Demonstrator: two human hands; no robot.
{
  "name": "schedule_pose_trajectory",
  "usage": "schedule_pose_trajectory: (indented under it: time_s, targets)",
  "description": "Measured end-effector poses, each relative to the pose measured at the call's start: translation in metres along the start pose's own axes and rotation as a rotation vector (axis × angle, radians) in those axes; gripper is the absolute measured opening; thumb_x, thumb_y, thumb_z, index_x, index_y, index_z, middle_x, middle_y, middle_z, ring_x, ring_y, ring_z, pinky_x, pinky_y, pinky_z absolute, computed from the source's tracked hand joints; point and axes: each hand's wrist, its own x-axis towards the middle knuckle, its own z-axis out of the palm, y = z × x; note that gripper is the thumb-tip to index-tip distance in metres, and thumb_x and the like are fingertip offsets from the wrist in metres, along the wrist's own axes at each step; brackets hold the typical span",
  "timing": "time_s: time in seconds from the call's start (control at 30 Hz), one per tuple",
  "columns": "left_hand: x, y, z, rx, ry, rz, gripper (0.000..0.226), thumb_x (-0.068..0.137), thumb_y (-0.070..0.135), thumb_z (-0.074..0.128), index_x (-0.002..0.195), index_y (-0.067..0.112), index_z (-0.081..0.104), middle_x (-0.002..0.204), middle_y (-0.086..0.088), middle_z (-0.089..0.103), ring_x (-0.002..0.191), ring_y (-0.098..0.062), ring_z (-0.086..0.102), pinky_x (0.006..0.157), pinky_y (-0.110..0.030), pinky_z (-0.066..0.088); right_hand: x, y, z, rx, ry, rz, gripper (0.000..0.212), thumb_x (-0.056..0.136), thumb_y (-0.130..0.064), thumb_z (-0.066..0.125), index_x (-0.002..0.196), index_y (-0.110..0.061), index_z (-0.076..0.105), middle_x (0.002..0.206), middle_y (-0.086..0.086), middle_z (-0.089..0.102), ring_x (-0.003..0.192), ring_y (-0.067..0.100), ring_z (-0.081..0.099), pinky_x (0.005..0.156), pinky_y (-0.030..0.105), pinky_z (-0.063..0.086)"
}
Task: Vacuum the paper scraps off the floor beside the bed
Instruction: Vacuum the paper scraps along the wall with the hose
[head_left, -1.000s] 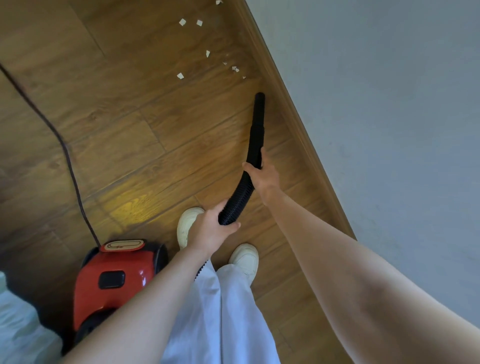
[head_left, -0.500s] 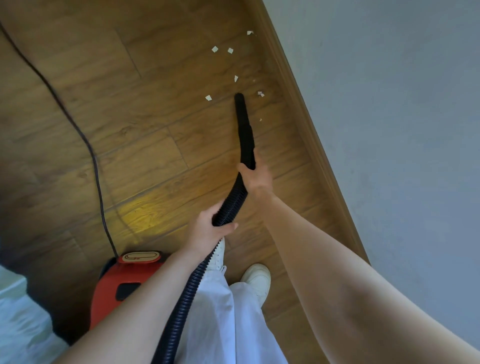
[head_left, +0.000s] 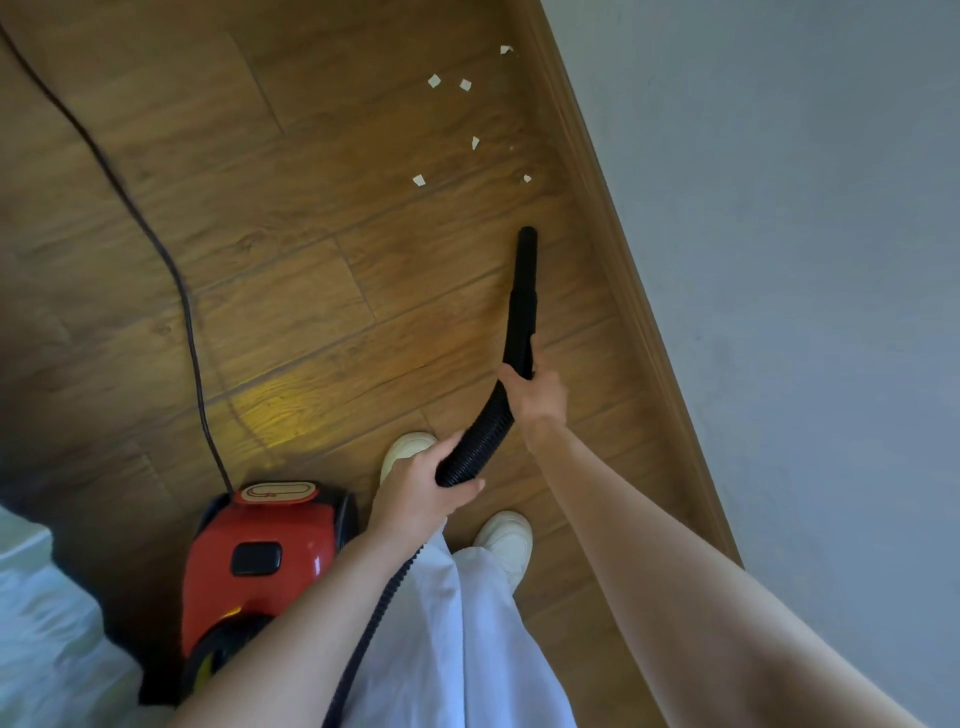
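Several small white paper scraps (head_left: 420, 180) lie scattered on the wooden floor (head_left: 291, 291) near the baseboard, ahead of the nozzle. The black vacuum nozzle (head_left: 523, 291) points at them, its tip a short way from the nearest scrap (head_left: 527, 179). My right hand (head_left: 535, 392) grips the nozzle's lower end where the ribbed hose (head_left: 480, 436) begins. My left hand (head_left: 421, 493) holds the ribbed hose further back. The red canister vacuum (head_left: 260, 556) stands on the floor at my left.
A black power cord (head_left: 176, 280) runs from the canister across the floor to the upper left. A wooden baseboard (head_left: 613, 249) and grey wall (head_left: 779, 260) bound the right side. Pale bedding (head_left: 47, 639) shows at the lower left. My white shoes (head_left: 506, 540) stand by the canister.
The nozzle tip, which was close among the scraps half a second ago, now lies further back from them and nearer the baseboard. Both hands keep their hold.
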Motion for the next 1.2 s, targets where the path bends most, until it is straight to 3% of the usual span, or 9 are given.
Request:
schedule_pose_trajectory:
  time_s: [0.2,0.33,0.43,0.6,0.7,0.8,0.93,1.07,1.2]
  targets:
    - [0.005,-0.004,-0.010,-0.027,0.031,-0.023,0.060,0.079,0.032,0.075,0.133,0.043,0.049,0.090,0.011,0.069,0.062,-0.004,0.061,0.061,-0.023,0.051,0.003,-0.014,0.014,-0.017,0.004,-0.030,0.068,0.092,-0.035,0.055,0.152,-0.033,0.022,0.125,0.004,0.061,0.106,0.024,0.061,0.090,0.041,0.054]
    - [0.029,0.012,-0.008,-0.058,-0.002,0.011,0.059,0.079,0.037,0.074,0.132,0.046,0.050,0.097,0.013,0.071,0.073,-0.015,0.069,0.074,-0.039,0.059,0.023,-0.030,0.001,0.034,0.004,-0.047,0.067,0.095,-0.031,0.052,0.153,-0.031,0.018,0.130,0.003,0.058,0.106,0.022,0.060,0.090,0.036,0.053]
    - [0.047,0.025,-0.005,-0.076,0.018,0.039,0.062,0.078,0.033,0.076,0.134,0.042,0.050,0.099,0.012,0.071,0.073,-0.020,0.070,0.072,-0.043,0.058,0.038,-0.043,-0.009,0.085,0.030,-0.036,0.066,0.096,-0.030,0.052,0.153,-0.031,0.019,0.135,0.003,0.053,0.112,0.022,0.056,0.088,0.031,0.050]
    - [0.051,0.029,-0.016,-0.070,0.040,0.028,0.063,0.081,0.027,0.075,0.138,0.033,0.049,0.096,0.005,0.072,0.064,-0.014,0.064,0.058,-0.025,0.052,0.042,-0.056,0.001,0.036,-0.028,-0.027,0.068,0.095,-0.031,0.052,0.153,-0.030,0.018,0.135,0.003,0.054,0.110,0.022,0.057,0.079,0.027,0.047]
    - [0.046,0.026,-0.033,-0.076,0.080,0.035,0.063,0.081,0.024,0.075,0.138,0.032,0.049,0.107,0.008,0.070,0.067,-0.004,0.059,0.065,-0.021,0.051,0.036,-0.064,0.017,0.061,-0.024,-0.047,0.069,0.095,-0.032,0.052,0.153,-0.030,0.017,0.135,0.004,0.054,0.111,0.022,0.058,0.086,0.030,0.050]
    - [0.038,0.020,-0.047,-0.075,0.059,0.026,0.061,0.081,0.026,0.075,0.136,0.038,0.050,0.109,0.016,0.068,0.077,-0.008,0.065,0.076,-0.034,0.058,0.028,-0.064,0.029,0.031,-0.042,-0.049,0.069,0.094,-0.033,0.052,0.153,-0.032,0.015,0.135,0.005,0.055,0.109,0.024,0.059,0.090,0.038,0.053]
    - [0.030,0.015,-0.054,-0.109,0.102,0.011,0.056,0.081,0.028,0.075,0.121,0.057,0.049,0.092,0.008,0.072,0.067,-0.014,0.064,0.071,-0.040,0.056,0.020,-0.079,0.040,-0.080,-0.070,-0.102,0.068,0.095,-0.035,0.050,0.153,-0.033,0.015,0.136,0.005,0.054,0.113,0.025,0.057,0.093,0.039,0.050]
    - [0.022,0.013,-0.056,-0.151,0.182,-0.002,0.054,0.082,0.027,0.073,0.125,0.050,0.050,0.072,0.007,0.069,0.056,-0.008,0.060,0.055,-0.019,0.047,0.014,-0.096,0.056,-0.195,-0.105,-0.156,0.066,0.095,-0.036,0.048,0.153,-0.033,0.016,0.132,0.006,0.057,0.111,0.026,0.058,0.091,0.040,0.051]
    - [0.005,-0.002,-0.059,-0.204,0.206,-0.009,0.055,0.082,0.023,0.073,0.116,0.061,0.052,0.063,0.002,0.063,0.053,-0.013,0.056,0.058,-0.028,0.047,-0.004,-0.091,0.074,-0.267,-0.107,-0.143,0.066,0.094,-0.037,0.049,0.152,-0.035,0.017,0.121,0.009,0.062,0.106,0.028,0.060,0.087,0.041,0.052]
